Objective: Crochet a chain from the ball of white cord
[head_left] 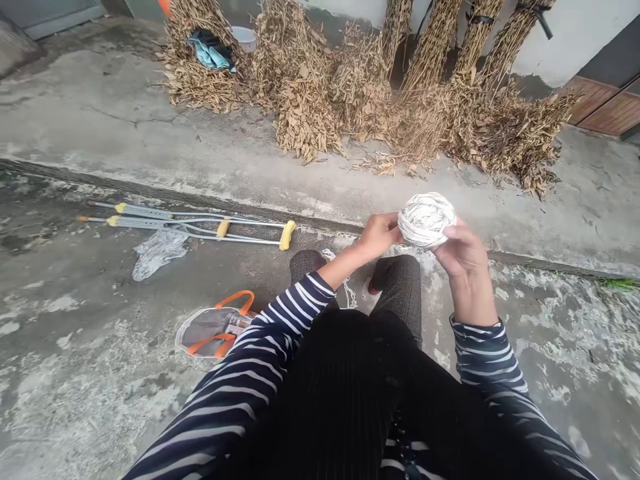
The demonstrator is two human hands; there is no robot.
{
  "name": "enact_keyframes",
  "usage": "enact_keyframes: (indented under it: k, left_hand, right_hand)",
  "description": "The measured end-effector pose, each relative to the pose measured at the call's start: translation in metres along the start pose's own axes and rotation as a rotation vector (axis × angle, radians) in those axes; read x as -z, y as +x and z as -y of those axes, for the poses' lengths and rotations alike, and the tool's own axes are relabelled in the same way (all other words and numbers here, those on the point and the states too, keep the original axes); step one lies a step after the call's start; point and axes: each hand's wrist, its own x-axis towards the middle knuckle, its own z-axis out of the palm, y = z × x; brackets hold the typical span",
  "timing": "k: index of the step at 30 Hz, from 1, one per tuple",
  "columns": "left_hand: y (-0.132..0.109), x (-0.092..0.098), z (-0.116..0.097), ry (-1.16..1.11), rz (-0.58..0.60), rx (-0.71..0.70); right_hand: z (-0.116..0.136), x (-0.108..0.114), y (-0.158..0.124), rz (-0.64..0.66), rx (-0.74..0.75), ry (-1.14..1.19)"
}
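Observation:
A round ball of white cord (pixel 427 220) is held up in front of my knees, its strands wound in crossing layers. My right hand (pixel 463 252) grips it from the right and below, with the thumb against its front. At the ball's left side is my left hand (pixel 381 233), its fingers pinched together at the edge; whether they hold a strand is hidden. Loose white cord (pixel 349 293) lies on the ground between my legs, and a bit of it shows beside my left knee.
A pair of crutches (pixel 250 240) lies on the ground at left beside a clear plastic bag (pixel 160 253). Closer in sits an open bag with orange handles (pixel 203 330). Along the raised concrete ledge (pixel 225 160), bundles of dried stalks (pixel 305 100) lean on the wall.

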Motion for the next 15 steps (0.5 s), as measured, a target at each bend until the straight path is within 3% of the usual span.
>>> enact_keyframes:
  k: [6,12,15]
  left_hand:
    - [0.000,0.023,0.002,0.048,0.276,0.059]
    - [0.003,0.048,0.028,0.195,0.269,0.165]
    - [0.006,0.073,0.050,0.274,0.252,0.226]
  right_hand:
    - [0.010,-0.003,-0.013,-0.020,0.017,0.109]
    - [0.022,0.012,-0.024,-0.095,0.050,0.051]
    - [0.032,0.019,-0.032,-0.147,0.093,0.100]
